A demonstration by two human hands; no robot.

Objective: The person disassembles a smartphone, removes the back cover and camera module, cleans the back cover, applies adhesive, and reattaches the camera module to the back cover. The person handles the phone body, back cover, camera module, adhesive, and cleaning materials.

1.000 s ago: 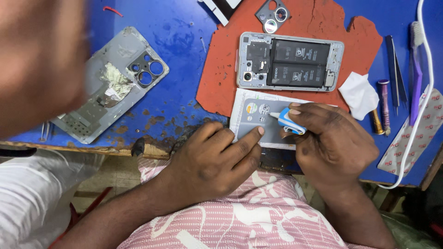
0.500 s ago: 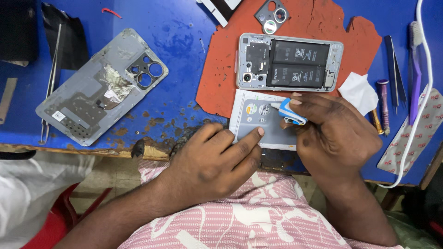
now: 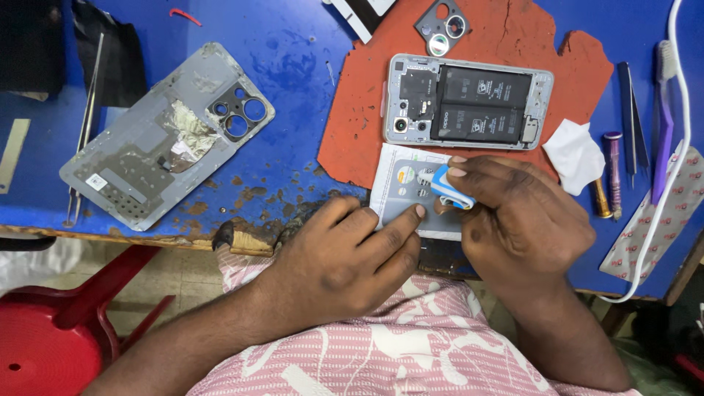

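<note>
My left hand (image 3: 345, 257) presses down on a flat white-and-grey packet (image 3: 400, 183) at the near edge of the blue table, index finger stretched onto it. My right hand (image 3: 521, 220) grips a small blue-and-white tool (image 3: 447, 189) and holds it against the same packet. Just beyond lies an opened phone (image 3: 469, 103) with its dark battery showing, on a torn red mat (image 3: 352, 125). The phone's grey back cover (image 3: 165, 136) lies inside-up to the left.
A camera-lens plate (image 3: 444, 26) sits at the mat's top. White tissue (image 3: 576, 154), small screwdriver (image 3: 612, 165), dark tweezers (image 3: 631, 125), a purple toothbrush (image 3: 664, 110) and a white cable (image 3: 671, 198) lie right. Tweezers (image 3: 84, 132) lie far left; a red stool (image 3: 66, 330) stands below.
A blurred shape that covered the upper left a second ago is gone, uncovering the table's left side. My right hand and the blue tool shifted slightly on the packet; my left hand stayed put.
</note>
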